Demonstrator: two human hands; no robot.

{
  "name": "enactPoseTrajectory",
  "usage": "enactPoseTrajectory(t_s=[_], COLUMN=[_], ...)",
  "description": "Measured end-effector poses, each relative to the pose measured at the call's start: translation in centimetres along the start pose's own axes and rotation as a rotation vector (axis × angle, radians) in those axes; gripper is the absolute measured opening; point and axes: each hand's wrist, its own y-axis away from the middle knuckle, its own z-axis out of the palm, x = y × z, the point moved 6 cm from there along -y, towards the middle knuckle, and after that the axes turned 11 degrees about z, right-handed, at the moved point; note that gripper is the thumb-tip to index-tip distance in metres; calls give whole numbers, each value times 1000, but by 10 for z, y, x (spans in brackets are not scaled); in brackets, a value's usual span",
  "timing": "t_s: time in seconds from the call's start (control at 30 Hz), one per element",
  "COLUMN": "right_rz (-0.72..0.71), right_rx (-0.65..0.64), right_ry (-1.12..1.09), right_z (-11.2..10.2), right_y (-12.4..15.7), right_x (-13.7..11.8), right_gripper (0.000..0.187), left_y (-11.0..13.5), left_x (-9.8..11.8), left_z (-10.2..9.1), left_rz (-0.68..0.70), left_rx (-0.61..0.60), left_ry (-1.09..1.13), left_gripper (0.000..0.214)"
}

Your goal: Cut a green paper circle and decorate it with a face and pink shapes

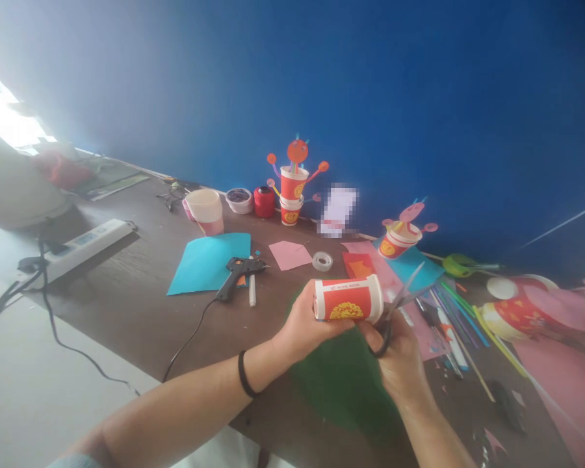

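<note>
My left hand (pixel 305 328) is closed round a red and white paper cup (pixel 348 300) with a yellow print, which lies on its side in the air. In my right hand (pixel 400 348) is a pair of scissors (pixel 403 289), its blades pointing up and away and slightly apart. The scissors are close to the cup's right end; whether they touch it I cannot tell. Beneath both hands lies a dark green sheet (pixel 341 383) on the brown table (pixel 244 338).
A black glue gun (pixel 234 276) rests on blue paper (pixel 195 263). Behind stand stacked cup figures (pixel 292 185) and another cup figure (pixel 400 240). A tape roll (pixel 322 261) lies mid-table. Straws and pens (pixel 461 318) are at right, a power strip (pixel 90 247) at left.
</note>
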Motion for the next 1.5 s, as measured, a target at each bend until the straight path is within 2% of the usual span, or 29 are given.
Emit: enactPoseTrajectory(t_s=[0.07, 0.17, 0.33, 0.47, 0.73, 1.13, 1.27, 1.43, 1.5], right_rz=[-3, 21, 38, 35, 65, 76, 49, 24, 18], right_rx=[-20, -74, -28, -44, -17, 4, 29, 40, 26], right_ry=[16, 72, 191, 220, 106, -151, -69, 52, 42], right_z=[-2, -5, -9, -7, -8, -1, -6, -9, -9], right_y=[-1, -3, -4, -4, -7, -6, -5, -1, 1], right_x=[0, 2, 8, 12, 22, 18, 14, 9, 9], right_gripper=[38, 36, 36, 36, 37, 35, 31, 34, 35], left_y=[0, -4, -10, -9, -7, -4, -5, -4, -3], left_x=[1, 5, 1, -5, -17, -27, -21, -6, -3], left_z=[-1, -10, -14, -15, -16, -16, -11, 5, 9], left_rz=[-21, -22, -67, -138, -234, -331, -294, -212, -209], left_rx=[-11, 35, -20, 28, 177, 259, 174, -136, -212], left_ry=[41, 23, -36, 55, 330, 447, 437, 215, 173], left_gripper=[52, 54, 45, 42, 34, 29, 26, 51, 53])
